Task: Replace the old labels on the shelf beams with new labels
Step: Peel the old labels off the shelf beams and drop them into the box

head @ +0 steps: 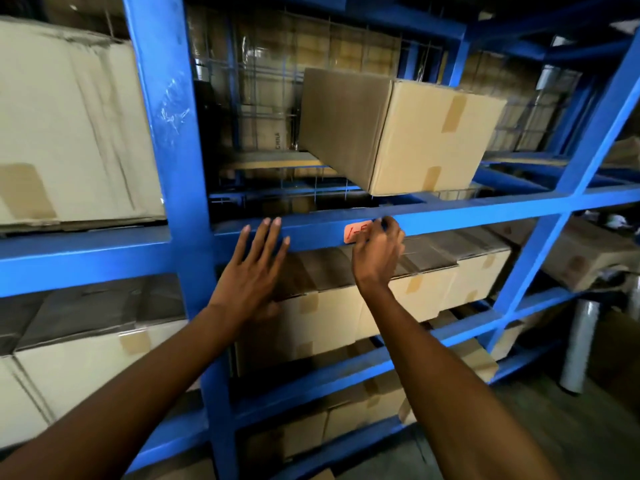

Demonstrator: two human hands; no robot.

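Note:
An orange label (356, 233) with dark handwriting is stuck on the front face of a blue shelf beam (311, 226). My right hand (377, 251) covers the label's right end, fingertips curled against the beam and pinching at the label's edge. My left hand (254, 268) is flat and spread, fingers apart, resting against the same beam to the left of the label and holding nothing. The right part of the label is hidden behind my fingers.
A cardboard box (408, 133) overhangs the shelf just above the beam. Taped boxes (408, 289) fill the shelf below, and more sit at left (69, 126). A thick blue upright (166, 133) stands left of my hands. A roll of clear wrap (578, 344) stands at the right.

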